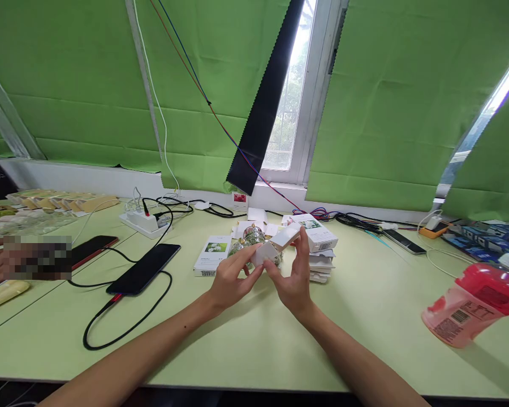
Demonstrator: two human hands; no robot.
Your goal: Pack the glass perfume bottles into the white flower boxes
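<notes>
Hands: left hand point(230, 282) and right hand point(295, 284), fingers curled nearly closed, are pinching one small white cardboard carton point(264, 254).
Carton: is partly blocking glossy, clear round balls point(253, 232), at least two, just beyond.
Left: one flower-printed box point(212, 255) is lying flat; two smartphones point(143, 269) are lying farther left.
Right: stacked boxes point(321, 234); one pink-red plastic bottle point(475, 302) is standing farther right.

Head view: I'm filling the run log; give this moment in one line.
left hand: holding white box; right hand: holding same box; beyond: clear round objects, stacked cartons
</notes>
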